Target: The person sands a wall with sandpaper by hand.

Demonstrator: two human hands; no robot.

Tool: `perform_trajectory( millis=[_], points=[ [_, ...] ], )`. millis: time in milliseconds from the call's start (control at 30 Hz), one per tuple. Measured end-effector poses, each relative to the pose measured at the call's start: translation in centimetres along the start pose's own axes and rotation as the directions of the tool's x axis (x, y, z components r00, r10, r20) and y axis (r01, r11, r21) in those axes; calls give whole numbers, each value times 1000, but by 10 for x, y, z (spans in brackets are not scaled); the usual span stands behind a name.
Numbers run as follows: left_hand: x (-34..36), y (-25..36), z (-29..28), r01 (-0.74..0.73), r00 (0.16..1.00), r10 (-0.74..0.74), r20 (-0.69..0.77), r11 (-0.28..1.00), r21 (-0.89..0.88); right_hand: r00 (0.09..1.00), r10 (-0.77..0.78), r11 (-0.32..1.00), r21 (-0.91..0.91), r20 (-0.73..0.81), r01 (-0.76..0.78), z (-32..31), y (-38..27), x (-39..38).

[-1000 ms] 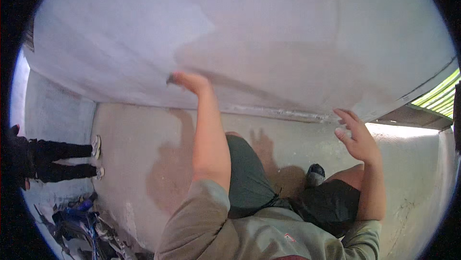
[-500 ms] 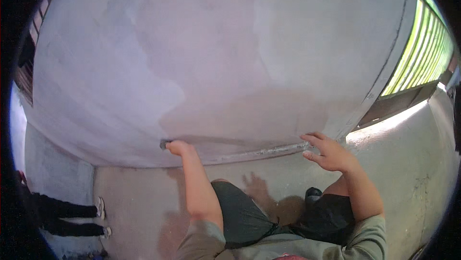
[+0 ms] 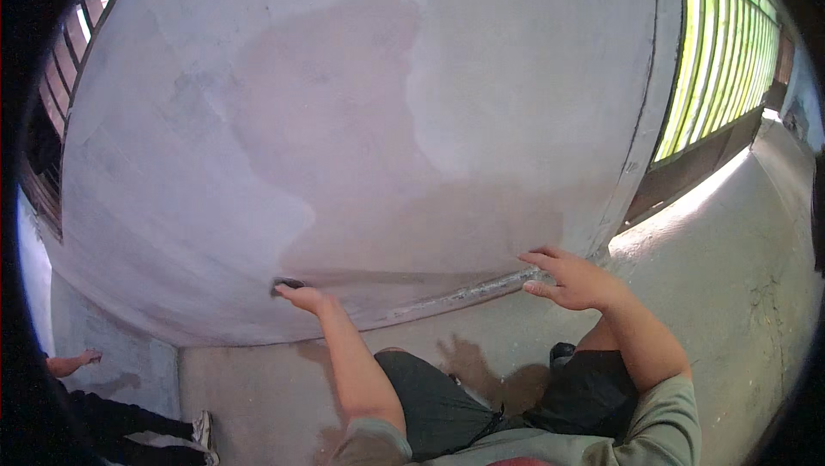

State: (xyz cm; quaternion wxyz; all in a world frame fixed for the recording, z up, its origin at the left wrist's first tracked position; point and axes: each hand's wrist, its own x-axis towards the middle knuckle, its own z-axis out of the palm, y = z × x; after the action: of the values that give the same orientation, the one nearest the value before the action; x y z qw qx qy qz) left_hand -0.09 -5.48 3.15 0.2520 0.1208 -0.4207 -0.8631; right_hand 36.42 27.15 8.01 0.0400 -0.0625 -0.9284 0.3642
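My left hand [image 3: 302,297] is stretched forward at the lower part of a grey plastered wall [image 3: 344,148]. It holds a small dark grey pad [image 3: 290,282] flat against the wall; its exact kind is too small to tell. My right hand [image 3: 569,280] hangs open near the lower right of the wall, above a rough ledge [image 3: 464,297] along its foot. The fingers of that hand are apart, with nothing in them. Whether the fingertips touch the wall I cannot tell.
On the left a co-worker in dark trousers [image 3: 129,413] has a hand [image 3: 88,357] by the side wall [image 3: 129,328]. A barred opening [image 3: 713,62] lets in bright green light at right; another barred opening [image 3: 64,79] is at left. Concrete floor [image 3: 687,294] lies below.
My left hand and the pad are slightly lower and further left in the picture. The view has shifted, showing more of both barred openings. The co-worker's hand has come into view.
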Motion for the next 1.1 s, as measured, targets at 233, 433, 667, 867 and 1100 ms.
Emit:
perform_trajectory(
  millis=[233,433,667,867,1100],
  points=[
    [2,-18,-5,-340,940,292,177,852,399,999,22,999,-48,37,-21,0,2,3],
    [10,-19,-19,385,902,-328,-282,906,176,999,25,999,-41,37,-23,-4,0,1],
    [-3,-1,-11,97,994,-69,-88,924,369,999,18,999,-33,45,-16,2,5,6],
    [25,-26,-22,180,947,-85,-309,939,294,996,55,998,-10,73,-54,-1,5,2],
    [50,-47,-42,157,906,-14,-423,939,306,997,45,997,-58,61,-42,-3,4,1]
  ],
)
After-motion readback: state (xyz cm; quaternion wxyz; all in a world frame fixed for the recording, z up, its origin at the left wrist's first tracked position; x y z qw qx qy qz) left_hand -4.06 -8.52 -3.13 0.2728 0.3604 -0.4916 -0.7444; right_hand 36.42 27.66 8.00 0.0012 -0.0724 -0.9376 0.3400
